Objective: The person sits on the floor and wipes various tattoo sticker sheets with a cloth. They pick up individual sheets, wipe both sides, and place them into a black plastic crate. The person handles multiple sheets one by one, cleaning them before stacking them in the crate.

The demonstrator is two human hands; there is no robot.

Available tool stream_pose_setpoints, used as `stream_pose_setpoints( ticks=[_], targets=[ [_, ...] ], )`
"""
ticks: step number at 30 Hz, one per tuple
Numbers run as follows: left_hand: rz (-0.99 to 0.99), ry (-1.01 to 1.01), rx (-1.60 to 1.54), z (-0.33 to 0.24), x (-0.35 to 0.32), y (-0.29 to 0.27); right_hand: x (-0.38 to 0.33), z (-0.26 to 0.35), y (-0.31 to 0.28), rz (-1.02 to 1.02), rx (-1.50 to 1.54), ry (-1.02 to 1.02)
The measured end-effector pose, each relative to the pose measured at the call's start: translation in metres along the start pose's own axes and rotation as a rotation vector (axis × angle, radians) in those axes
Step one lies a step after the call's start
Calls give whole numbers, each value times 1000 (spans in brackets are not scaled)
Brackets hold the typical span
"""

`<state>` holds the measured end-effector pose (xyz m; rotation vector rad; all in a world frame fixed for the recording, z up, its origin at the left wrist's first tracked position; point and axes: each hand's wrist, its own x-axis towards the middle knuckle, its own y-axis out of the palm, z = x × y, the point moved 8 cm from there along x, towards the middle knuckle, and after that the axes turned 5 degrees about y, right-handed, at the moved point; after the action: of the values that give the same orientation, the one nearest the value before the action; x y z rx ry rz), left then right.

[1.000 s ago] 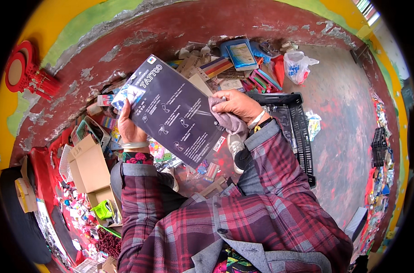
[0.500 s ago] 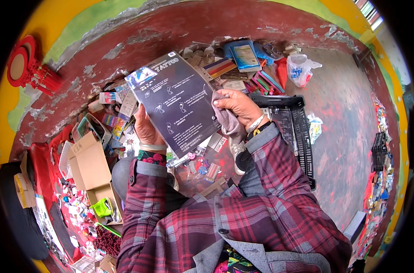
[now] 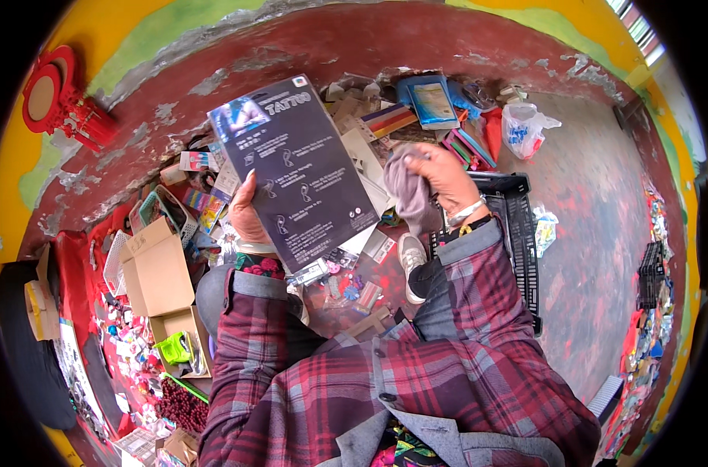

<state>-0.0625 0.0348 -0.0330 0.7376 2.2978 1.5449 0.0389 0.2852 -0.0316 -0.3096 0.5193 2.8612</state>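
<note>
My left hand [image 3: 249, 212] grips the left edge of a flat dark temporary tattoo package [image 3: 299, 175], thumb over its front, the other fingers hidden behind it. The package is held up and tilted, its printed side with small line drawings toward me. A crumpled greyish-mauve cloth [image 3: 411, 187] is bunched in my right hand [image 3: 446, 177], just right of the package and apart from it. Part of the cloth hangs below my fingers.
A black plastic crate [image 3: 517, 233] stands right of my right forearm. Books and boxes [image 3: 428, 105] pile against the far wall. An open cardboard box [image 3: 158, 268] and a white basket [image 3: 114, 268] sit at left. A plastic bag [image 3: 525, 128] lies at far right.
My right hand with the cloth has come off the package's right edge and moved right. The package stays in my left hand and has turned slightly.
</note>
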Motion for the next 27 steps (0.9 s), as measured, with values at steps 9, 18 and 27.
stream_pose_setpoints(
  ticks=[9,18,27],
  targets=[
    [-33,-260,2,78,-22,11,-10,42,23,-160,106,-539],
    [76,-321,-26,97,-27,14,-17,13,96,-188,-881,-760],
    [6,-153,99,54,-8,-5,-59,-26,169,336,-1101,-897]
  ],
)
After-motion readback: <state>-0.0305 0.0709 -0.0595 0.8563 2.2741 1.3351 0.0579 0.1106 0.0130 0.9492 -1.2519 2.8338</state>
